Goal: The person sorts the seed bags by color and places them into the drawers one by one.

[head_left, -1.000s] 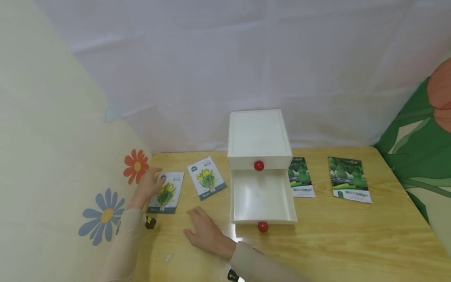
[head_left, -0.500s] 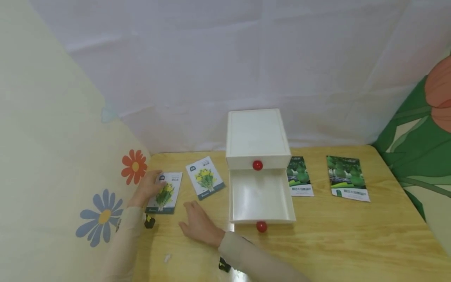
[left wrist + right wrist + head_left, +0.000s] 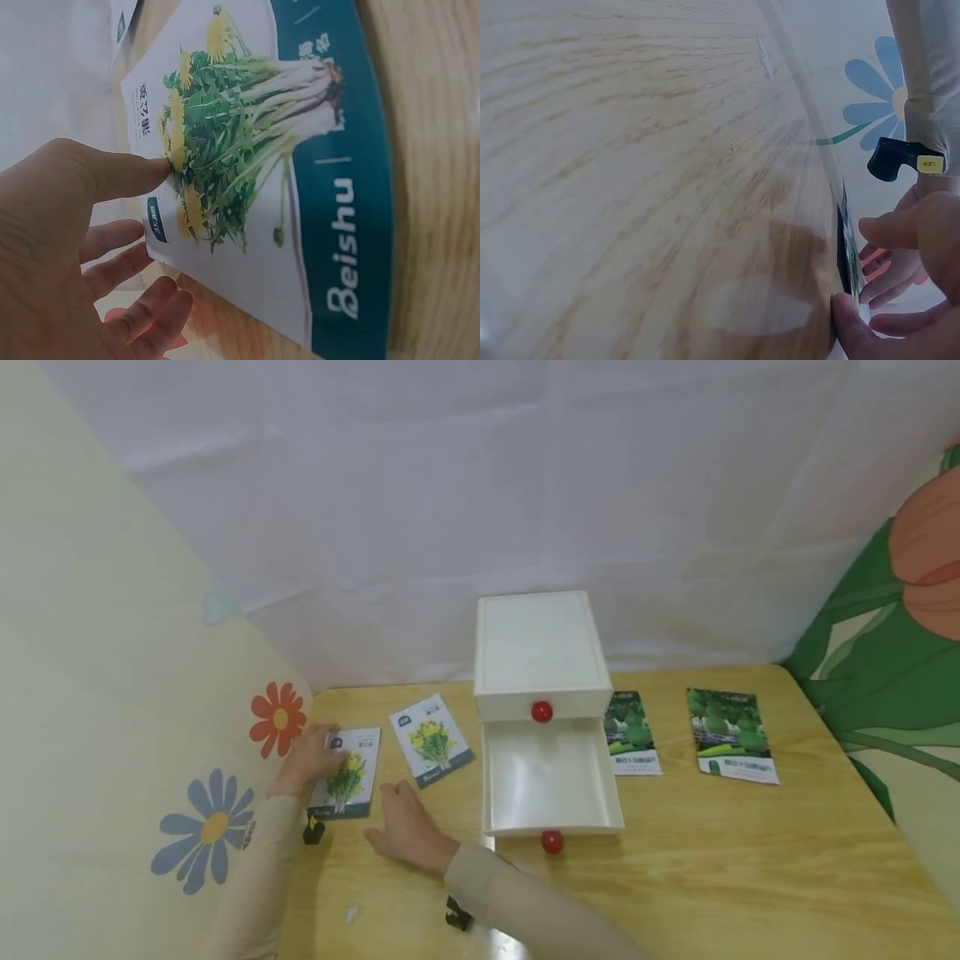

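A white seed packet [image 3: 360, 785] with a yellow-flowered dandelion plant and a dark band lies at the table's left. My left hand [image 3: 306, 762] is at its left edge. In the left wrist view, the thumb of the left hand [image 3: 67, 225] lies over the front of the seed packet [image 3: 225, 157], and the fingertips meet its edge, pinching it. My right hand [image 3: 412, 831], fingers loosely bent, hovers beside the packet's lower right and holds nothing. A second dandelion packet [image 3: 432, 742] lies flat just to the right.
A white box [image 3: 542, 643] with red knobs stands at the back middle, its lower drawer [image 3: 551, 781] pulled out. Right of it lie two green gourd seed packets, one [image 3: 632, 735] partly behind the box, another [image 3: 733, 735] farther right. A floral wall [image 3: 172, 693] borders the left.
My right hand has moved left and slightly up towards the first packet. The left hand stays at that packet's edge. The view has shifted slightly.
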